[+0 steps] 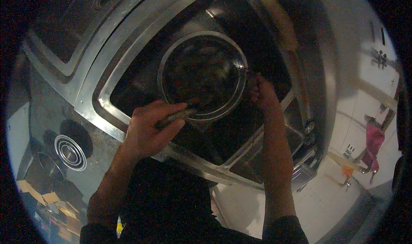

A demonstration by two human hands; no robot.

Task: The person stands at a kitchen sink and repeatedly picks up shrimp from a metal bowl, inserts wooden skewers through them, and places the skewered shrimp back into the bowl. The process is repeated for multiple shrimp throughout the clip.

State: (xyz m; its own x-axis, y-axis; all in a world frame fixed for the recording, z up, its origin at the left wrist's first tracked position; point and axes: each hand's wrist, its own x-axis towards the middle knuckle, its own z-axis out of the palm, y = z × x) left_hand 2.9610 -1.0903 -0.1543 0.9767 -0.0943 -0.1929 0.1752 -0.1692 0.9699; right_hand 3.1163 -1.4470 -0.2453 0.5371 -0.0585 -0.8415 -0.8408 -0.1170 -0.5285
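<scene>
A large round metal vessel with a shiny rim [206, 34] sits tilted inside a deep, dark stainless-steel sink [117, 113]. At the vessel's lower-left rim, my left hand [151, 128] pinches a dull, greyish scrubbing pad [175, 117] between thumb and fingers. My right hand [265, 91] is curled at the vessel's right side; its fingertips are in shadow, and the exact part they grip is hard to see. Inside, the vessel is dark and its contents cannot be made out.
Round metal bowls [70, 152], apparently nested, stand on the counter at left. Beyond the sink's divider lies another basin [66, 55]. Opened cardboard boxes [50, 197] are at lower left. A pink cloth [375, 137] and an orange item [347, 171] hang at the right.
</scene>
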